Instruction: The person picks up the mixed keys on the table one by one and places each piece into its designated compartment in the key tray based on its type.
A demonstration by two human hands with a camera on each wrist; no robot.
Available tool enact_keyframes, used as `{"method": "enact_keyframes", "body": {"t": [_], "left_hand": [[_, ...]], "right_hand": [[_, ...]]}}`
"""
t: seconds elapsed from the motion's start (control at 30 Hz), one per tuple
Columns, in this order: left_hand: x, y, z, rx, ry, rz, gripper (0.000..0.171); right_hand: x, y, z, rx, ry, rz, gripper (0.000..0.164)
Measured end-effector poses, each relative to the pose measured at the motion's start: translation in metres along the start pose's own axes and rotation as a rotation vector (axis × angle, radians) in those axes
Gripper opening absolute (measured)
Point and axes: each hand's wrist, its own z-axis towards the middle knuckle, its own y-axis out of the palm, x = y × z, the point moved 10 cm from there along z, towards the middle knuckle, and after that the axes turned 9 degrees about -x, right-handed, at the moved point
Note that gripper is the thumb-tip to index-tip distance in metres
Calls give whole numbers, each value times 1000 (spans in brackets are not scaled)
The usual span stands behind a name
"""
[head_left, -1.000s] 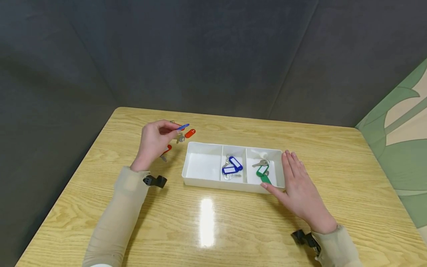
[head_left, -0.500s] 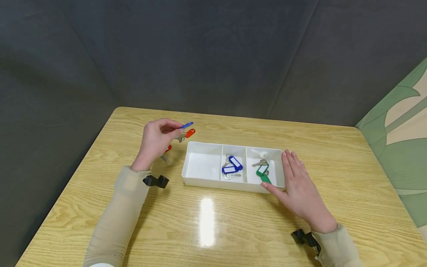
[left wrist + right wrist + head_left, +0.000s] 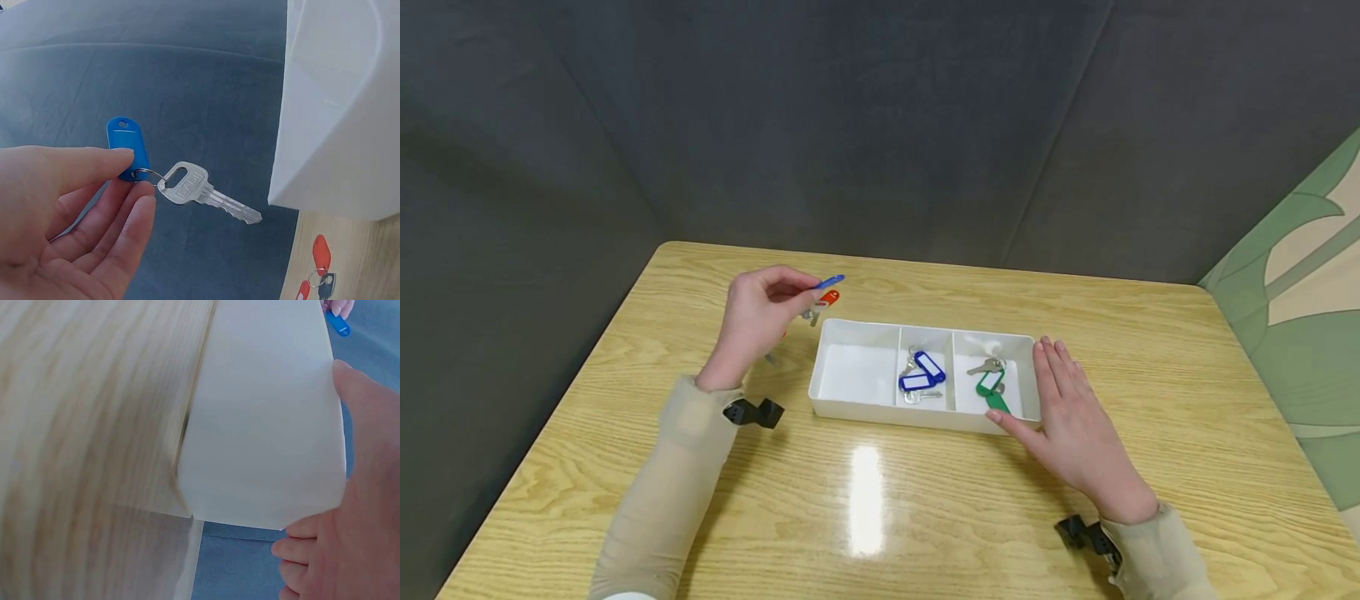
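My left hand (image 3: 763, 308) pinches a blue key tag (image 3: 128, 144) between thumb and fingers, above the table left of the white tray (image 3: 857, 375). From the tag's ring hangs a silver key (image 3: 187, 184), pointing away from the fingers. My right hand (image 3: 1075, 433) rests against the tray's right end, fingers straight along the side and thumb over the front rim. Two blue-tagged keys (image 3: 917, 382) lie in the tray's middle compartment. Green key tags (image 3: 997, 403) with keys lie in the right compartment; the left compartment is bare.
Red key tags (image 3: 321, 253) with keys lie on the wooden table (image 3: 970, 517) at the back left, partly hidden by my left hand in the head view. A dark cloth (image 3: 865, 125) stands behind the table's back edge.
My left hand has moved slightly right with the blue key tag, covering more of the red tags. The right hand and the tray have stayed in place.
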Motion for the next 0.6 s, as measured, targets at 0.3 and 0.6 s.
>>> {"method": "enact_keyframes", "body": {"t": [0.3,0.6], "left_hand": [[13,5,-3,-9,42,-22,12],[20,9,-5,-22,64,-54,11]], "right_hand": [[-1,-1,-1,12,-9,-9,106],[-1,-1,-1,12,-11,3,106]]}}
